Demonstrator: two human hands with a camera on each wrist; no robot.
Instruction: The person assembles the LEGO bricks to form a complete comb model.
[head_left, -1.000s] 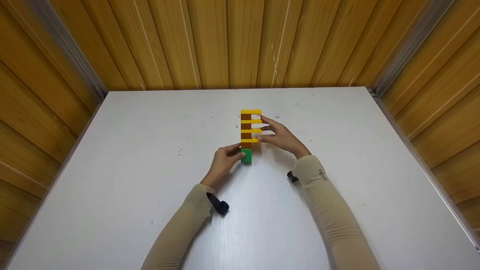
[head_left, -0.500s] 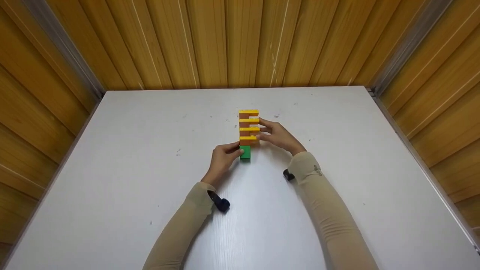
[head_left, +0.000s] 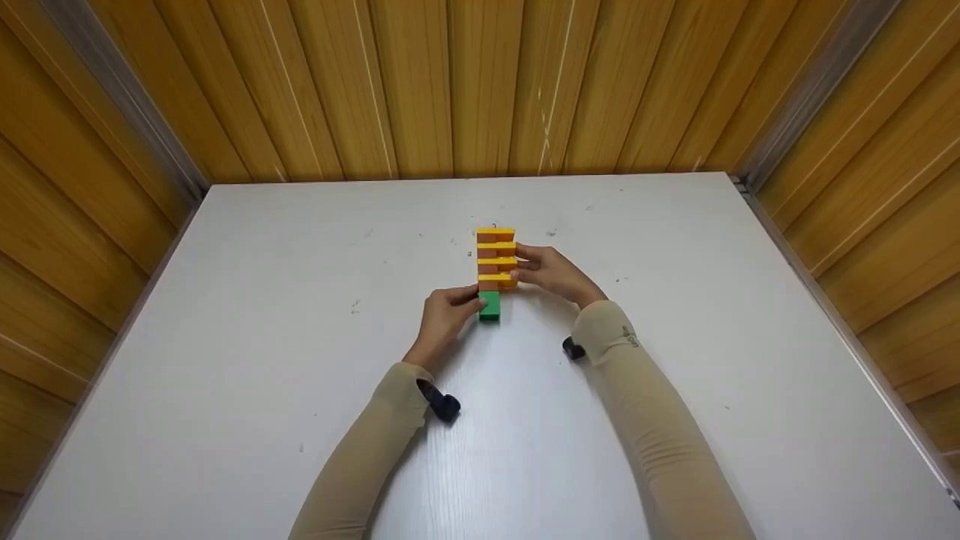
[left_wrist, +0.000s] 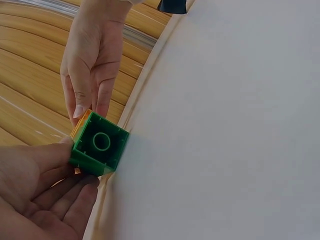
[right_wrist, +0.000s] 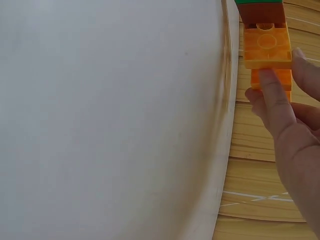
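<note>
A toy-brick tower [head_left: 487, 286] is held up over the middle of the table, yellow plates [head_left: 496, 232] alternating with brown bricks and jutting out to the right. Its end nearest me is a green brick [head_left: 490, 302]. My left hand [head_left: 442, 321] pinches this green brick between thumb and fingers. In the left wrist view the hollow underside of the green brick [left_wrist: 102, 142], with a round tube inside, faces the camera. My right hand [head_left: 559, 271] grips the jutting ends of the yellow plates; in the right wrist view a finger presses against a yellow plate [right_wrist: 267, 46].
A white tabletop [head_left: 300, 360] with small dark marks spreads around both hands. Wood-look panels [head_left: 480, 90] rise behind it and at both sides. Dark wrist devices [head_left: 444, 406] are strapped at both sleeves.
The tower has tilted, so its yellow studs have gone out of sight and the plates' undersides show; it looks shorter in the head view. Both hands keep their hold, the right shifting slightly left.
</note>
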